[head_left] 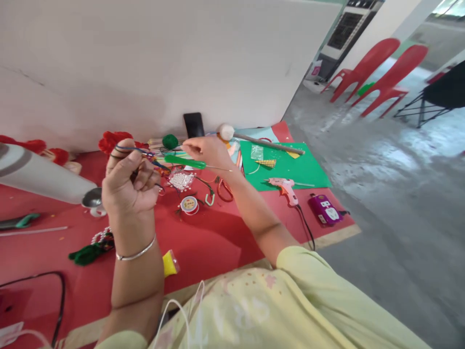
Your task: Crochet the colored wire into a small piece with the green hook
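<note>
My left hand (pixel 130 182) is raised over the red table (pixel 218 237), its thumb and fingers pinched on a dark blue cord (pixel 127 149). My right hand (pixel 205 149) is held further right, near the back of the table, with its fingers curled; what they hold, if anything, is too small to make out. A green-handled tool (pixel 184 161) with a thin metal shaft shows between the hands and reaches across the right wrist. Below it lie white beads (pixel 181 180) and a spool (pixel 189 205).
On the right are a green sheet (pixel 312 169), a pink glue gun (pixel 285 186) and a purple power socket (pixel 326 210). A black phone (pixel 193 125) leans near the wall. A white cylinder (pixel 47 173) stands at left. A yellow packet (pixel 170 264) lies near the front edge.
</note>
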Tool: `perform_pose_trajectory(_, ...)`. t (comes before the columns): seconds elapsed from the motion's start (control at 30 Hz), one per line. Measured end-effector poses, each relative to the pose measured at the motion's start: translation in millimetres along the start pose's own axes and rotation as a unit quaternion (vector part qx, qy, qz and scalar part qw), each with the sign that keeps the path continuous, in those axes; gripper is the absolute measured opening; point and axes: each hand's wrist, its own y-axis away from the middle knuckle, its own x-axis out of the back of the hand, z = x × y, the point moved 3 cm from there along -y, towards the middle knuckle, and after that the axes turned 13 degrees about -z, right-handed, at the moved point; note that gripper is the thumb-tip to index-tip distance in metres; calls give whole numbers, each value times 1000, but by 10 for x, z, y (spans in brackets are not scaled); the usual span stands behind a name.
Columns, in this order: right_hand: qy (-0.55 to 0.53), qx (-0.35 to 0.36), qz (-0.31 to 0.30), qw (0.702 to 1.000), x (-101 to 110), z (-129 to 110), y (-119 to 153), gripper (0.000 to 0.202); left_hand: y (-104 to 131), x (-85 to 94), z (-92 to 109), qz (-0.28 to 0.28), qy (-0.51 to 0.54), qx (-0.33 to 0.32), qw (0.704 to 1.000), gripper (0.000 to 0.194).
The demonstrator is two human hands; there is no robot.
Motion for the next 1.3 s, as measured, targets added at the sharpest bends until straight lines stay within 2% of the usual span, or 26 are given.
perform_pose_trajectory(0.03, 3, 7, 8, 1000, -63, -39, -33, 39, -16, 21, -9, -1, 1, 0, 1000, 21)
perform_pose_trajectory(0.1, 12, 26, -21, 999, -211, -74, -35, 38, -46, 56, -44, -7, -5, -2, 1000, 22)
perform_pose_trajectory(0.2, 19, 14, -23, 999, -436, -64, 36, 37, -77, 81, -121, -17, -28, -2, 999, 22)
perform_pose_trajectory(0.27, 30, 35, -27, 999, -612, -116, 82, 34, -84, 80, -170, -19, -39, 9, 999, 22)
perform_pose_trajectory(0.43, 71, 135, -133, 979, -1032, -387, 222, 28, -77, 71, -197, -17, -60, 21, 998, 19)
perform_pose_trajectory(0.53, 68, 153, -147, 975, -1107, -379, 358, 28, -75, 63, -184, -19, -61, 18, 998, 24)
perform_pose_trajectory(0.67, 27, 133, -122, 983, -1038, -121, 537, 27, -74, 42, -227, -21, -50, 16, 998, 24)
perform_pose_trajectory(0.77, -117, 67, -50, 990, -875, 132, 585, 28, -81, 23, -326, -28, -61, 41, 997, 27)
perform_pose_trajectory(0.8, -202, 46, -5, 978, -799, 210, 588, 28, -85, 21, -362, -27, -61, 49, 997, 27)
perform_pose_trajectory(0.87, -348, 77, 34, 934, -655, 293, 581, 51, -92, 20, -425, -24, -60, 68, 996, 28)
perform_pose_trajectory(0.93, -415, 120, 50, 900, -492, 317, 571, 72, -96, 24, -459, -19, -62, 77, 995, 27)
perform_pose_trajectory(1.0, -425, 138, 34, 894, -327, 289, 550, 78, -101, 36, -468, -15, -60, 79, 995, 26)
perform_pose_trajectory(1.07, -401, 146, -25, 904, -177, 193, 500, 76, -107, 55, -457, -16, -55, 71, 996, 25)
perform_pose_trajectory(1.17, -378, 194, -110, 899, -5, -55, 384, 75, -117, 89, -421, -22, -45, 45, 998, 25)
perform_pose_trajectory(1.23, -386, 206, -123, 891, 29, -214, 305, 68, -115, 107, -393, -20, -38, 30, 999, 26)
perform_pose_trajectory(1.3, -441, 195, -94, 871, -11, -318, 251, 62, -108, 116, -369, -13, -36, 26, 999, 25)
